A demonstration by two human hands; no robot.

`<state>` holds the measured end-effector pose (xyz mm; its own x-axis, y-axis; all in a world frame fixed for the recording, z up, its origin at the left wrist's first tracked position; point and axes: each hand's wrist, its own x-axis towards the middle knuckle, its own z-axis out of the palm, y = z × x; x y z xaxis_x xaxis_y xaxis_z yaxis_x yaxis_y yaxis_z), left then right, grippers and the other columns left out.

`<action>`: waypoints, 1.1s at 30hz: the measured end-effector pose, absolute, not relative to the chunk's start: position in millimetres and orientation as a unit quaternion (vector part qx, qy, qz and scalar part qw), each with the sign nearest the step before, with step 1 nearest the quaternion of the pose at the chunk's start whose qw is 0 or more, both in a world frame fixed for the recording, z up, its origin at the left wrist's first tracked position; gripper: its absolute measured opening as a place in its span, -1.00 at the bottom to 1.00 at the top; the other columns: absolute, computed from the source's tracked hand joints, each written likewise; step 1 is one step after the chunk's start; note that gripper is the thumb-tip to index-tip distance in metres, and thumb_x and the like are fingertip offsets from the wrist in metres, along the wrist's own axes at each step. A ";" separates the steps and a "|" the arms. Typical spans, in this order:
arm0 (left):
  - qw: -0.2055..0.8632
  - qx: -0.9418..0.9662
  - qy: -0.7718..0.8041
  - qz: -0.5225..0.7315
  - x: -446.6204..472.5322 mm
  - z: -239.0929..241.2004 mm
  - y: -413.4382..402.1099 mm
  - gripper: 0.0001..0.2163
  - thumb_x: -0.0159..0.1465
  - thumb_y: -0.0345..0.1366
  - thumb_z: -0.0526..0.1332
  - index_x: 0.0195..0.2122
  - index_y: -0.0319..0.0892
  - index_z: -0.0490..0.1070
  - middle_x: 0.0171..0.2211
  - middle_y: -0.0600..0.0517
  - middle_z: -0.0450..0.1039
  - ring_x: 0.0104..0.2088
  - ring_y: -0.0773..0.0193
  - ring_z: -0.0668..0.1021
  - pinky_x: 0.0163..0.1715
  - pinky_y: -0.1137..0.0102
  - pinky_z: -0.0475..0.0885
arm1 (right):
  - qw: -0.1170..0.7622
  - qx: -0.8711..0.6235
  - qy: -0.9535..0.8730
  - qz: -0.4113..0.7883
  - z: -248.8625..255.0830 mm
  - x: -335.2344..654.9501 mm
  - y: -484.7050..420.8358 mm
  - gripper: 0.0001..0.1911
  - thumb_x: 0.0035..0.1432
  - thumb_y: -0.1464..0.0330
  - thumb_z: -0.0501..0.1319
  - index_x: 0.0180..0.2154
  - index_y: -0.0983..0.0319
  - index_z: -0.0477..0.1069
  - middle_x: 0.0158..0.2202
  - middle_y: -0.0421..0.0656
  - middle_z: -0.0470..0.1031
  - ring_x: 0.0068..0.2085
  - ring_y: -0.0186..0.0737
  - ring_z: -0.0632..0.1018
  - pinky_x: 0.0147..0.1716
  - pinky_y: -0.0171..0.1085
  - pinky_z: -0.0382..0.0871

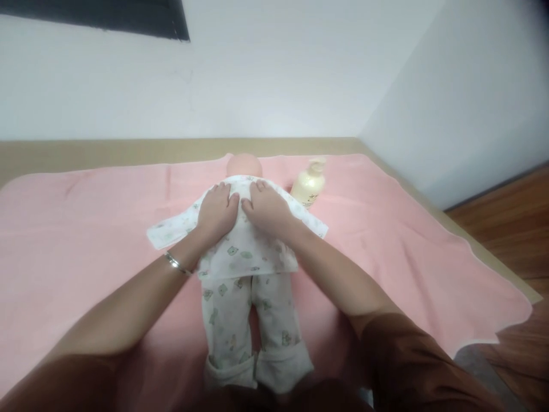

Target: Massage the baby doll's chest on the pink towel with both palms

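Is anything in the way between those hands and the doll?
Only the doll's shirt: the left hand and right hand both rest right on it. The bottle is off to the right, not between them.

Left hand [218, 209] and right hand [269, 209] rest palm-down on the printed top [244, 252] of a doll [247, 264]; thumbs just apart. Bald head [244, 165]: twelve o'clock. Trousers [277, 312]: six o'clock. Bottle [309, 184] on pink blanket [386, 252]: two o'clock from right hand.
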<state>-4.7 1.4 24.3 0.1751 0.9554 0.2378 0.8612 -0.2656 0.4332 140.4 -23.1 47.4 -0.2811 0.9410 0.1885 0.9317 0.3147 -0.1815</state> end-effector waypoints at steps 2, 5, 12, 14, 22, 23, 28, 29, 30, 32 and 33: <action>0.104 0.752 0.602 0.247 -4.3 20.7 1.4 -0.50 0.40 -0.19 -0.16 0.16 -0.39 0.36 0.26 -0.32 0.36 0.30 -0.07 0.37 0.37 0.01 0.21 | 0.138 -0.614 -0.776 0.048 45.6 143.9 -16.8 -0.35 0.42 0.25 -0.07 0.31 0.64 0.15 0.37 0.30 0.23 0.41 0.15 0.24 0.41 -0.04 0.07; 0.112 0.747 0.602 0.260 -4.4 17.3 2.4 -0.49 0.39 -0.17 -0.14 0.17 -0.35 0.38 0.24 -0.28 0.40 0.28 -0.05 0.39 0.36 0.01 0.23 | 0.151 -0.616 -0.771 0.064 42.2 146.5 -13.6 -0.35 0.41 0.22 -0.05 0.32 0.59 0.16 0.40 0.28 0.17 0.43 0.16 0.20 0.44 -0.03 0.00; 0.098 0.751 0.598 0.262 -4.1 18.4 2.4 -0.52 0.39 -0.19 -0.14 0.14 -0.33 0.39 0.15 -0.27 0.46 0.20 -0.05 0.44 0.31 0.02 0.29 | 0.166 -0.612 -0.770 0.078 36.6 147.2 -13.3 -0.34 0.40 0.19 -0.06 0.34 0.52 0.15 0.43 0.23 0.13 0.45 0.18 0.14 0.42 0.04 0.01; 0.092 0.756 0.595 0.257 -3.9 20.0 2.0 -0.55 0.39 -0.19 -0.14 0.08 -0.30 0.41 0.09 -0.26 0.50 0.15 -0.04 0.47 0.27 0.02 0.32 | 0.163 -0.611 -0.771 0.077 36.1 147.4 -12.6 -0.33 0.40 0.20 -0.06 0.36 0.51 0.12 0.44 0.22 0.12 0.46 0.18 0.12 0.42 0.04 0.01; 0.016 0.783 0.582 0.217 1.2 28.2 -14.0 -0.60 0.41 -0.30 -0.15 0.00 -0.34 0.41 -0.01 -0.32 0.50 0.08 -0.11 0.50 0.17 -0.02 0.38 | 0.130 -0.591 -0.792 0.075 42.1 152.7 -10.1 -0.29 0.43 0.16 -0.08 0.41 0.49 0.02 0.44 0.23 0.09 0.46 0.17 0.14 0.42 0.02 -0.02; -0.002 0.789 0.578 0.209 3.0 28.9 -19.0 -0.59 0.41 -0.31 -0.16 0.02 -0.37 0.41 -0.01 -0.34 0.50 0.09 -0.12 0.50 0.17 -0.01 0.38 | 0.123 -0.589 -0.795 0.076 44.1 153.9 -9.7 -0.29 0.43 0.16 -0.09 0.41 0.49 0.00 0.44 0.23 0.09 0.46 0.18 0.14 0.42 0.01 0.00; -0.062 0.820 0.525 0.222 9.8 29.6 -37.3 -0.57 0.40 -0.40 -0.18 0.07 -0.46 0.40 0.09 -0.37 0.46 0.23 -0.13 0.43 0.29 0.00 0.29 | 0.072 -0.565 -0.820 0.051 57.1 157.0 -14.4 -0.34 0.44 0.22 -0.10 0.38 0.52 0.06 0.37 0.25 0.23 0.39 0.19 0.26 0.36 0.02 0.12; -0.059 0.825 0.516 0.223 9.7 29.9 -37.2 -0.58 0.39 -0.42 -0.17 0.03 -0.44 0.42 0.07 -0.36 0.47 0.22 -0.12 0.43 0.29 0.00 0.29 | 0.061 -0.562 -0.824 0.041 59.4 156.3 -17.8 -0.36 0.44 0.24 -0.10 0.37 0.53 0.09 0.34 0.26 0.28 0.36 0.19 0.30 0.33 0.03 0.16; -0.048 0.829 0.511 0.222 9.1 30.5 -35.7 -0.61 0.37 -0.43 -0.16 -0.04 -0.40 0.45 0.02 -0.35 0.48 0.19 -0.12 0.45 0.27 -0.01 0.31 | 0.053 -0.560 -0.826 0.030 61.3 154.9 -22.1 -0.38 0.44 0.26 -0.11 0.35 0.53 0.12 0.31 0.27 0.32 0.33 0.19 0.34 0.31 0.04 0.19; -0.004 0.826 0.518 0.223 6.7 32.1 -28.8 -0.66 0.34 -0.44 -0.13 -0.17 -0.29 0.45 -0.09 -0.29 0.50 0.07 -0.10 0.49 0.20 -0.01 0.37 | 0.046 -0.554 -0.831 0.007 63.3 150.3 -32.5 -0.43 0.43 0.31 -0.12 0.30 0.52 0.19 0.26 0.30 0.37 0.28 0.19 0.39 0.26 0.06 0.24; 0.021 0.818 0.529 0.227 5.2 32.7 -24.1 -0.69 0.33 -0.43 -0.12 -0.22 -0.25 0.43 -0.14 -0.26 0.50 0.01 -0.08 0.50 0.17 -0.01 0.40 | 0.045 -0.550 -0.834 -0.003 63.5 147.4 -38.0 -0.45 0.42 0.34 -0.13 0.28 0.50 0.22 0.25 0.30 0.37 0.27 0.20 0.40 0.25 0.07 0.25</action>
